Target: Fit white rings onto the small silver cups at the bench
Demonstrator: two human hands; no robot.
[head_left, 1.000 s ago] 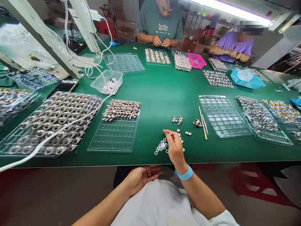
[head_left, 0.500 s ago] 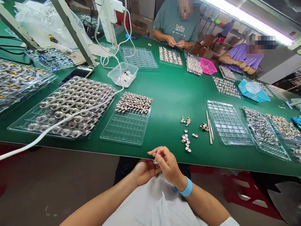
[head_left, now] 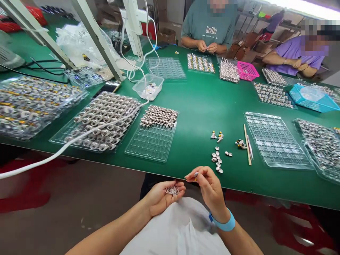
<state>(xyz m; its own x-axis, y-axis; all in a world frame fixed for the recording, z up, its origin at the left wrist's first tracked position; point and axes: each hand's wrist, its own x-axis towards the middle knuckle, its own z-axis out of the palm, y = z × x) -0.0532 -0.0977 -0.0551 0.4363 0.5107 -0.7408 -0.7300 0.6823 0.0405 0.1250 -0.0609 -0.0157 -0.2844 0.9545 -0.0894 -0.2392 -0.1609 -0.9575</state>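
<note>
My left hand (head_left: 162, 196) is cupped palm-up below the table's front edge, holding a small heap of white rings (head_left: 172, 191). My right hand (head_left: 207, 187), with a blue wristband, pinches one tiny part (head_left: 196, 174) just right of that heap. On the green table (head_left: 196, 102) beyond my hands lie several small round metal parts (head_left: 217, 159), two small assembled pieces (head_left: 216, 135) and a thin wooden stick (head_left: 247, 148).
Clear plastic trays stand left (head_left: 98, 120), centre (head_left: 155, 132) and right (head_left: 276, 140), some filled with metal parts. A white cable (head_left: 79, 140) crosses the left tray. A clear tub (head_left: 148, 86), pink basket (head_left: 247, 71) and blue basket (head_left: 312, 97) sit farther back. Two people work across the table.
My right hand came off the table with rings and met my left hand in my lap. The rings now lie in my left palm, and the view has shifted left.
</note>
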